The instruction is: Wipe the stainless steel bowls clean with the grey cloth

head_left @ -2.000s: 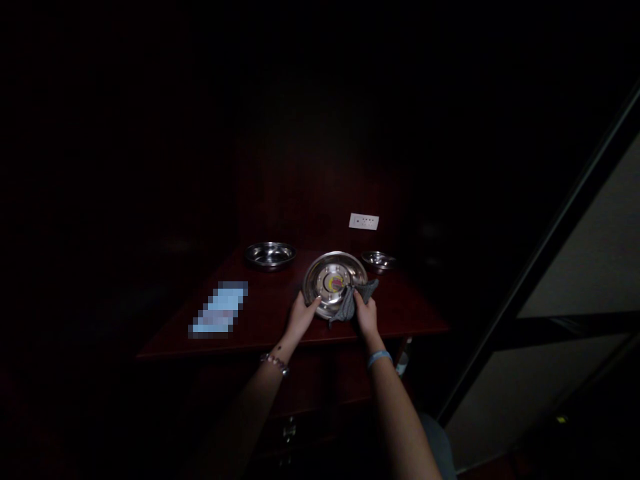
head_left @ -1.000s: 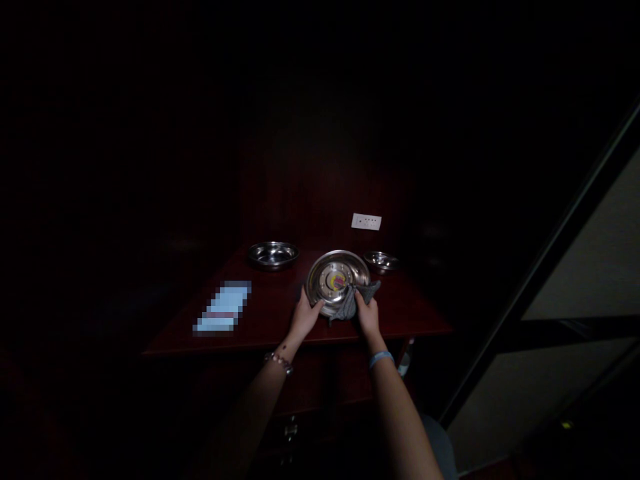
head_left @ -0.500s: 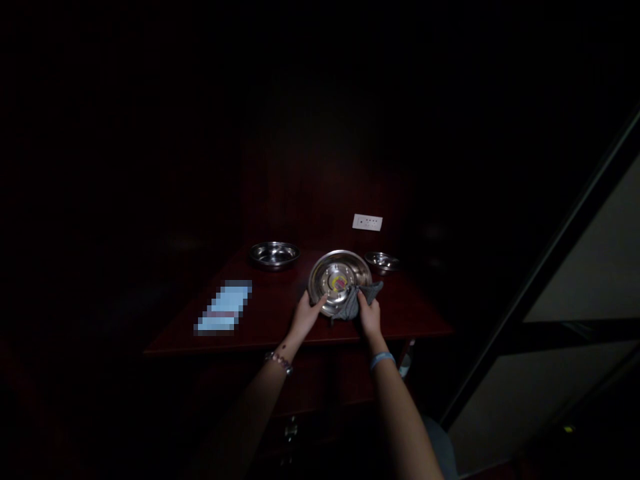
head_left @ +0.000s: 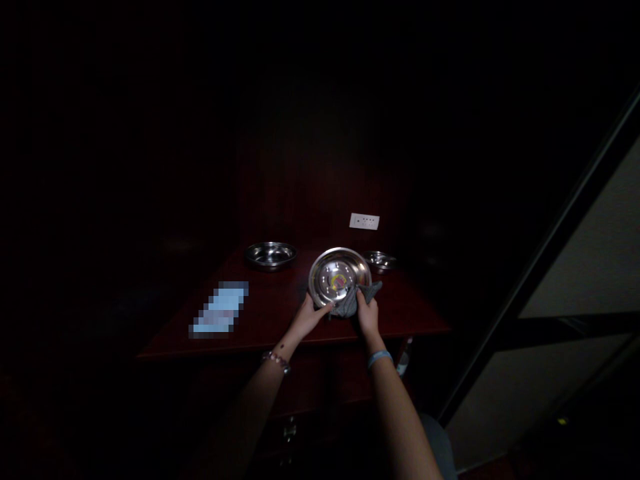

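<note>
A shiny steel basin [head_left: 327,270] with a round yellow and red label inside is tilted up toward me above the desk. My left hand [head_left: 307,319] is closed on its lower left rim, thumb on the inner side and the other fingers hidden behind. At the lower right rim, my right hand [head_left: 368,312] grips a grey cloth [head_left: 347,305] with the thumb pressing it against the basin. One corner of the cloth sticks out to the right. The fingers of that hand are mostly hidden under the cloth and basin.
On the dark red desk [head_left: 280,300], a wide steel bowl [head_left: 271,256] stands back left and a smaller steel bowl [head_left: 381,261] back right, partly behind the basin. A pixelated pale blue patch [head_left: 220,310] lies left. Behind is a wall socket [head_left: 365,221]; a bottle [head_left: 405,358] is below the right edge.
The basin has turned slightly in my hands and its label looks rotated. My left thumb has slid down toward the lower rim, nearer the cloth. The view has shifted slightly.
</note>
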### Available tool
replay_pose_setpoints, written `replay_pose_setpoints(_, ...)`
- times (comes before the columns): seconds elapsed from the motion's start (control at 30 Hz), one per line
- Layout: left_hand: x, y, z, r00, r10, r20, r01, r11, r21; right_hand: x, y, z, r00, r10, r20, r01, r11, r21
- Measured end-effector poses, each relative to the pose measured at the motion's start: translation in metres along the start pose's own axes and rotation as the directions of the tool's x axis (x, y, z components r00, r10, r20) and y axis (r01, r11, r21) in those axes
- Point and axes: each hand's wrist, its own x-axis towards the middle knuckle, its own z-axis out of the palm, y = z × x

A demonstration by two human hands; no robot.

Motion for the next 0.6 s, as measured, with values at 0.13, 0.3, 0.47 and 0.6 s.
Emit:
replay_pose_setpoints(0.13, 0.003, -0.0022, -0.0008, 1.0, -0.022, -0.022, 0.021, 1.0, -0.017, 0.0006, 0.0, 0.0018, 1.0, -0.022, -0.006, 0.022, 1.0, 0.007)
replay_pose_setpoints(0.3, 0.0071, -0.0034, -0.0017, 0.99, -0.049, -0.135, 0.039, 0.997, -0.074, -0.0004, -0.0009, 0.0029, 0.998, -0.041, -0.051, 0.042, 0.999, 0.022)
replay_pose_setpoints(0.47, 0.0067, -0.0012, -0.0066, 0.963, -0.09, -0.255, 0.063, 0.991, -0.115, -0.002, -0.0021, 0.0008, 0.995, -0.057, -0.086, 0.063, 0.996, 0.066)
replay_pose_setpoints(0.6, 0.0065, -0.0025, -0.0088, 0.953, -0.118, -0.279, 0.088, 0.989, -0.119, -0.0027, -0.0051, -0.0004, 0.994, -0.03, -0.106, 0.039, 0.996, 0.081)
